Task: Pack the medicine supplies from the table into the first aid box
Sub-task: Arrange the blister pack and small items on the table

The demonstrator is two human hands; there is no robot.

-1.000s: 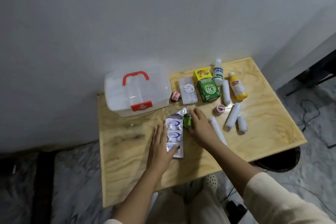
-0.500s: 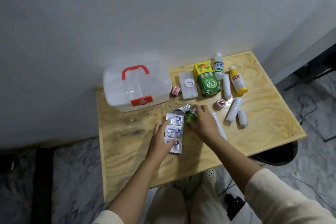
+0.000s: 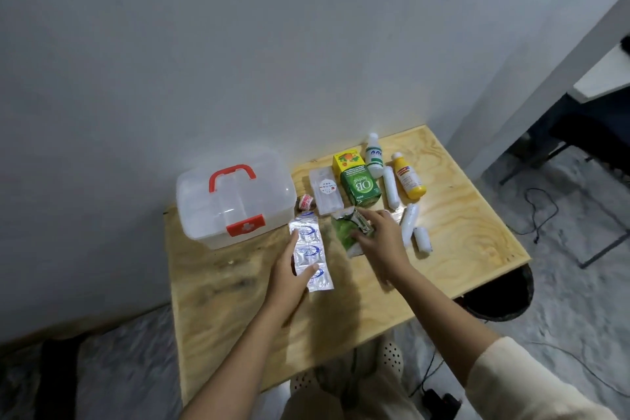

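- The left hand [image 3: 288, 278] has fingers and thumb closed on the near end of the silver pill strip [image 3: 309, 252], which lies in front of the first aid box [image 3: 235, 198] and just right of its red latch; whether the far end rests on the table [image 3: 238, 290] or is lifted I cannot tell
- The right hand [image 3: 378, 240] pinches a green foil packet [image 3: 345, 232] at its far end, fingers curled on it; how much of the packet rests on the wood I cannot tell
- Both strips look light, thin and bendy; foil is likely slippery and creases easily, so take them by the edges or a flat end rather than squeezing the blisters
- The box is shut, handle down, so I judge the lid must be opened before anything goes in
- Behind the hands wait a green carton [image 3: 360, 188], a yellow carton [image 3: 347, 159], a white bottle [image 3: 374, 157] and a yellow bottle [image 3: 409, 177]; these look stiff and easy to grasp round the body
- The white bandage rolls [image 3: 409, 225] look soft and may roll; a light grip across the middle should do
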